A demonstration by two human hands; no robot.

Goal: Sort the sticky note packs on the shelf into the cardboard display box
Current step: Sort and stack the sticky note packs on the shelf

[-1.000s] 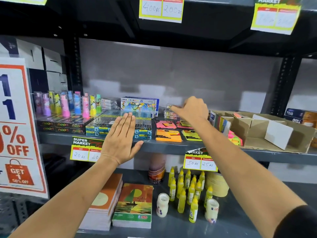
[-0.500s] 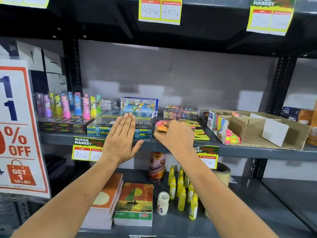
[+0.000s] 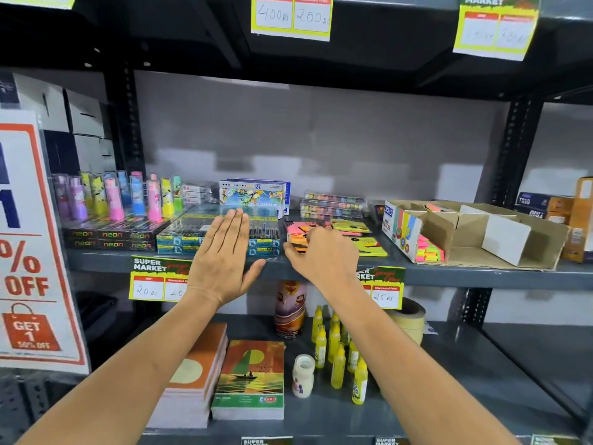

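Sticky note packs lie flat on the middle shelf: a pink pack (image 3: 300, 227), a yellow pack (image 3: 349, 225) and a yellow-green pack (image 3: 373, 248). My right hand (image 3: 324, 256) is curled over an orange pack (image 3: 296, 245) at the shelf's front, thumb at its near edge and fingers on top. My left hand (image 3: 224, 252) is flat with fingers straight, resting against the shelf edge in front of the teal pen boxes (image 3: 179, 242). The cardboard display box (image 3: 513, 232) stands to the right, with neon packs (image 3: 428, 253) in its left compartment.
Highlighters (image 3: 115, 200) on neon boxes stand at the left, and a crayon box (image 3: 253, 195) and clear cases (image 3: 333, 205) at the back. Price tags hang on the shelf edges. The lower shelf holds notebooks (image 3: 250, 380), glue bottles (image 3: 337, 354) and a tape roll (image 3: 410, 319).
My right hand drew back from the rear of the shelf to the front and closed over the orange pack. My left hand has stayed put.
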